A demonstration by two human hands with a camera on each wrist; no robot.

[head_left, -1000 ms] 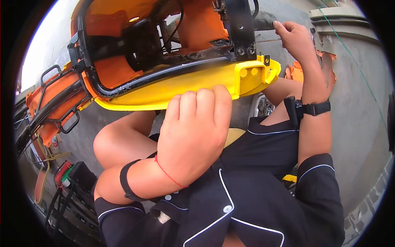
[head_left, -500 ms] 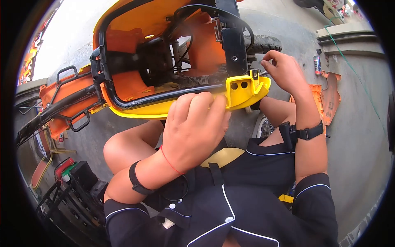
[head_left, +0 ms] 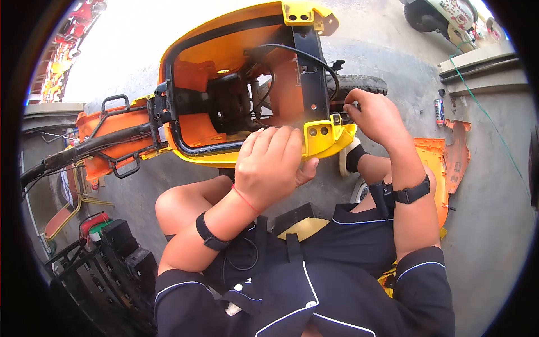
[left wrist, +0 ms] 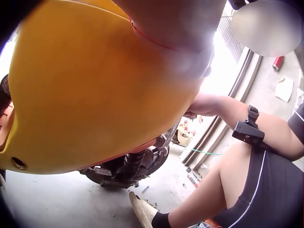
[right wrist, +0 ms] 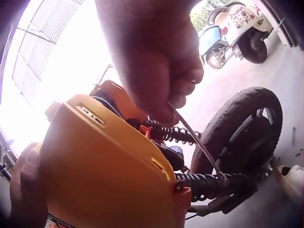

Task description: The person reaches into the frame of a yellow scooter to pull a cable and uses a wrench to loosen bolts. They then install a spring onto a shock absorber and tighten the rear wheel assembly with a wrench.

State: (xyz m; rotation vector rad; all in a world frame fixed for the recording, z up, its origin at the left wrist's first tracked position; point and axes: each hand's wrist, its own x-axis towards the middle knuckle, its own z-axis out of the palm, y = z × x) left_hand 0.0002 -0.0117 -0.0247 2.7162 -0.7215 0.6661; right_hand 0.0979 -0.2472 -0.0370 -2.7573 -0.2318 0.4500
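Observation:
In the head view, the left hand (head_left: 268, 167) lays its fingers over the near rim of a yellow body panel (head_left: 210, 159), thumb below on the outer side. The right hand (head_left: 375, 119), fingers curled, is beside the panel's right corner. It pinches a thin metal wrench (right wrist: 202, 146), whose far end overlaps a coil spring (right wrist: 199, 183) in the right wrist view; contact cannot be told. The wrench (left wrist: 167, 142) also shows below the yellow panel (left wrist: 95, 90) in the left wrist view. A black frame (head_left: 311, 84) lines the panel's opening.
Behind the right hand is a rear wheel (right wrist: 242, 128). Loose orange panels (head_left: 457, 149) and a can (head_left: 439, 112) are on the floor at right. A black rack (head_left: 104, 269) stands lower left, a parked scooter (head_left: 443, 19) upper right. The person's bent legs are below the panel.
The head view has shifted, showing more of the yellow panel's far side. The right hand is closer to the panel's right corner. The left hand stays on the near rim.

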